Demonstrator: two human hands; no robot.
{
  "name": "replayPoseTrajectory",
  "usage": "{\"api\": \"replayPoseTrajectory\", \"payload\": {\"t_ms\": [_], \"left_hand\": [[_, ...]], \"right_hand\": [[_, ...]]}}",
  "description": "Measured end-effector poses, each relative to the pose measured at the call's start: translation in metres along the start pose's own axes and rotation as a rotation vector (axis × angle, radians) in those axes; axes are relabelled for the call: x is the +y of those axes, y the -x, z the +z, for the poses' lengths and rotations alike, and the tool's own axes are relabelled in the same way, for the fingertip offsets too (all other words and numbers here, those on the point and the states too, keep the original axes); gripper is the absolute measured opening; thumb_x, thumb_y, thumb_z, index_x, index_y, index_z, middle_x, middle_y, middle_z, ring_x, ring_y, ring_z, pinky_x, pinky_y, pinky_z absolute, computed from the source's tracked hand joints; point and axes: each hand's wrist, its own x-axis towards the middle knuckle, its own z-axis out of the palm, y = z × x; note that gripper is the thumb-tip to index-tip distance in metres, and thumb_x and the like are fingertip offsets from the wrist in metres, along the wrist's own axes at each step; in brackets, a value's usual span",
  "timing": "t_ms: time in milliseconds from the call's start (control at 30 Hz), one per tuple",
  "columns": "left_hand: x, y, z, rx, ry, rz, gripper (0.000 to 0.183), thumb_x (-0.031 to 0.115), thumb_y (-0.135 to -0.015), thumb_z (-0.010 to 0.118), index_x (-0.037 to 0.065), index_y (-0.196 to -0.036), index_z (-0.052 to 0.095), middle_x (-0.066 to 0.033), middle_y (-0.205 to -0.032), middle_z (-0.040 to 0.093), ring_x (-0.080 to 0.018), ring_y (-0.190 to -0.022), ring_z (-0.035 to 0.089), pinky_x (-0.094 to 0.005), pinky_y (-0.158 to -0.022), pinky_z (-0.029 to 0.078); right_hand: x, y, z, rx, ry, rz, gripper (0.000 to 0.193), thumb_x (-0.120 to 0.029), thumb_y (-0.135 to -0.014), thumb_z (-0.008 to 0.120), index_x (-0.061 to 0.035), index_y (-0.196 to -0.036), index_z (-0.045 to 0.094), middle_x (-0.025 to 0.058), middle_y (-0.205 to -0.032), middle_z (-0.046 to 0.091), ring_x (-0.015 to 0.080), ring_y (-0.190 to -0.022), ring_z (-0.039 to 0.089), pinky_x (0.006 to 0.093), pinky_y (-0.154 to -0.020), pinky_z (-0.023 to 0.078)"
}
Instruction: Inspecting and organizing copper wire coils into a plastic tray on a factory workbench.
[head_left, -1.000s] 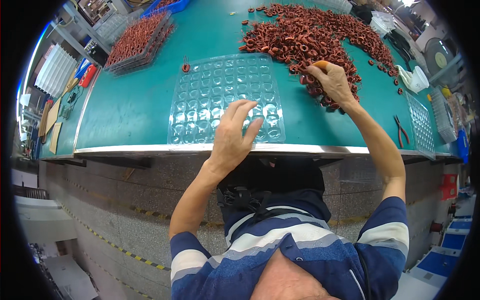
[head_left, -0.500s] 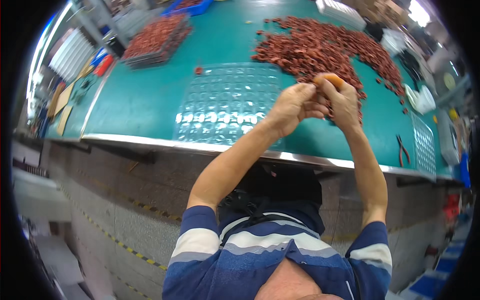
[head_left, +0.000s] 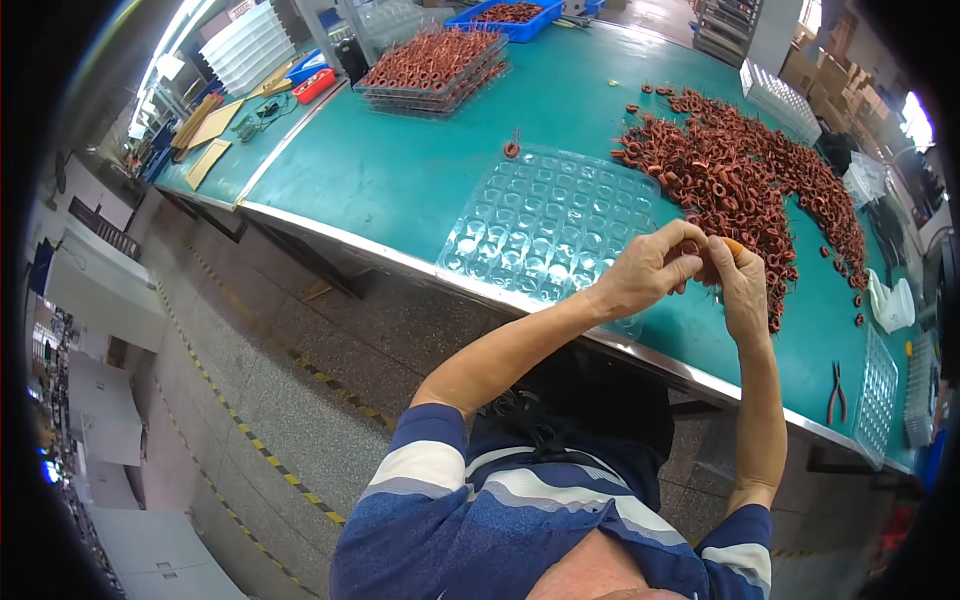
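My left hand [head_left: 648,268] and my right hand [head_left: 738,285] meet above the table's front edge, fingertips together on one small copper-coloured coil ring [head_left: 692,249]. An orange cap covers a fingertip of my right hand. Just beyond the hands lies a clear plastic blister tray [head_left: 545,225] with rows of round pockets, which look unfilled. A big heap of the same copper coil rings [head_left: 735,175] spreads over the green table [head_left: 400,170] to the right of the tray.
One loose ring [head_left: 511,150] lies at the tray's far left corner. Stacked trays full of coils [head_left: 430,62] stand at the back left, a blue bin [head_left: 510,15] behind them. Pliers [head_left: 836,392] and another clear tray [head_left: 877,390] lie at the right. Cardboard pieces [head_left: 210,140] lie far left.
My left hand lifted off the blister tray and joined my right hand, which brought a coil ring from the heap. My head turned left, so the table shifted right in view.
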Motion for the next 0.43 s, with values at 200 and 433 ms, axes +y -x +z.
{"api": "replayPoseTrajectory", "payload": {"t_ms": [200,433], "left_hand": [[0.004,0.003,-0.002,0.281,-0.393,0.198,0.019,0.005,-0.09,0.06,0.003,-0.109,0.06,-0.0079,-0.08,0.061,-0.0111,-0.066,0.056,-0.0273,-0.06,0.049],[0.001,0.012,-0.022,0.109,0.138,-0.021,0.022,0.008,-0.095,0.055,0.004,-0.117,0.056,-0.0074,-0.08,0.062,-0.0103,-0.061,0.058,-0.0242,-0.053,0.048]], "right_hand": [[-0.025,0.003,0.024,0.242,0.406,-0.339,0.011,-0.011,-0.089,0.065,-0.0001,-0.091,0.069,0.0078,-0.078,0.062,0.014,-0.067,0.056,0.0289,-0.061,0.044],[-0.027,0.015,0.044,0.348,0.594,-0.712,0.01,-0.005,-0.081,0.071,-0.0034,-0.091,0.07,0.0096,-0.097,0.062,0.0258,-0.087,0.059,0.0349,-0.078,0.047]]}}
